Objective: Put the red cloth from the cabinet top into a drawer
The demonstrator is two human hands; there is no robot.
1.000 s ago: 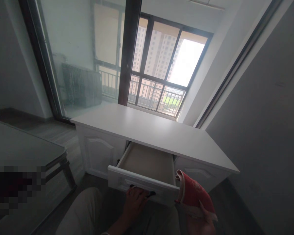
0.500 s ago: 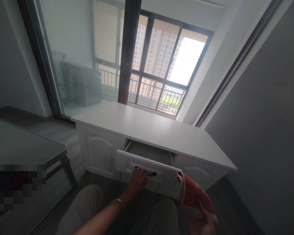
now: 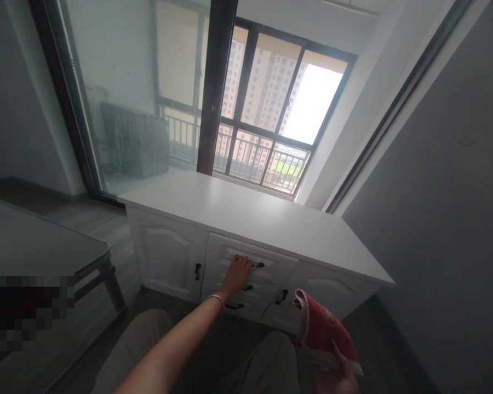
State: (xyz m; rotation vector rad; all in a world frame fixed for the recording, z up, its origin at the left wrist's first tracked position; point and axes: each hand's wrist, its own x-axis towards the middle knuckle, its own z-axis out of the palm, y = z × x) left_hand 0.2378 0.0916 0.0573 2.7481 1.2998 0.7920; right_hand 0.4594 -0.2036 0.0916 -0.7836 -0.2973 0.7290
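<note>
Near centre, the left hand (image 3: pixel 238 273) is covering a handle (image 3: pixel 260 265), its grip unclear. Lower right, the right hand (image 3: pixel 337 376) is pinching a cloth (image 3: pixel 325 325).

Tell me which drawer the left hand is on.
The top drawer, right under the countertop: the left hand is on its handle. The middle handle and bottom handle sit lower, with no fingers on them.

This person's left arm (image 3: pixel 181 347) stretches well forward, the left grip (image 3: pixel 239 273) back upward, fingers (image 3: pixel 246 261) bent; the right grip (image 3: pixel 337 376) stays lower, closer in, thumb (image 3: pixel 337 348) extended, pinching.
</note>
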